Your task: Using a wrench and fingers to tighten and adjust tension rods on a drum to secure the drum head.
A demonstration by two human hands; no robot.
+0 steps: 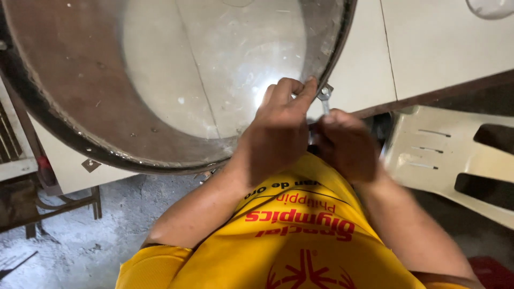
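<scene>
A large round drum [64, 80] with a translucent skin and a dark metal rim fills the upper left. My left hand [278, 128] grips the rim at its lower right edge, fingers curled over it. My right hand [345, 144] is closed around a small metal wrench [324, 96] whose head sits against the rim just beside my left fingers. The right hand is blurred. My yellow shirt [289, 241] shows below both arms.
A cream plastic chair [455, 160] lies tipped at the right. Pale panels [439, 43] stand behind the drum. A metal stand [59, 206] and grey concrete floor [107, 235] are at lower left. A red object [492, 270] sits at the bottom right corner.
</scene>
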